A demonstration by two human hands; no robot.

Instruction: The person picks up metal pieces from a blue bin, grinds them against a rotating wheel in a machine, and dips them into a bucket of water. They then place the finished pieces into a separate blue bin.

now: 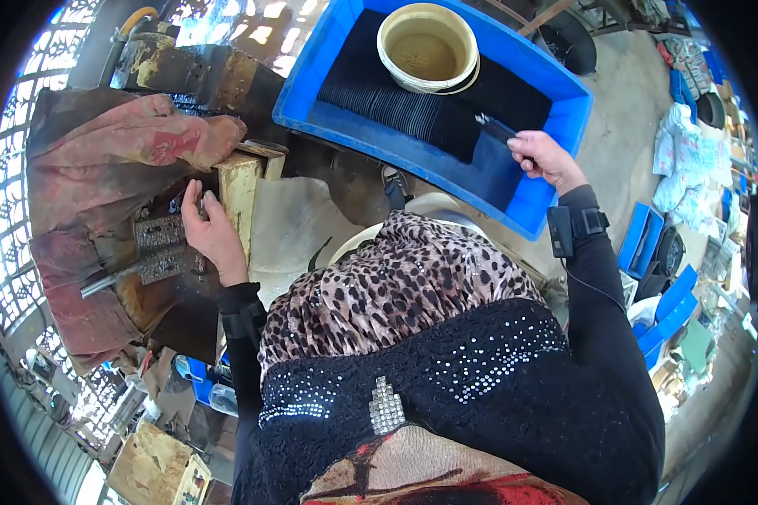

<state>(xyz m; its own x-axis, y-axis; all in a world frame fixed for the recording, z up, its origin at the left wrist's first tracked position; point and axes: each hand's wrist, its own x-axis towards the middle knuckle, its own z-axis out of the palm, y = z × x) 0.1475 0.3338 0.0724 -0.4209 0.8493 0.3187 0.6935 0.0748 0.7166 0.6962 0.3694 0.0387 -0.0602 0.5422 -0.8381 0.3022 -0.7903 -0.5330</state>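
Observation:
My right hand [543, 157] is closed over the right part of a large blue bin, pinching a dark slim piece with a shiny metallic tip [493, 125]. I cannot make out its exact kind. Below it in the blue bin [436, 172], thin dark plates [387, 109] stand packed in a row. A cream bucket [427, 48] of murky brownish liquid rests over the plates. On the left, my left hand [210, 231] is raised beside a grimy machine block [160, 248], thumb and fingers apart, with nothing visible in it.
A stained red cloth [118, 160] drapes the machine, and a metal rod [109, 280] juts from it. A worn yellowish post [239, 198] and a grey sheet [295, 223] stand right of my left hand. More blue bins [640, 240] and bagged goods [691, 156] line the right side.

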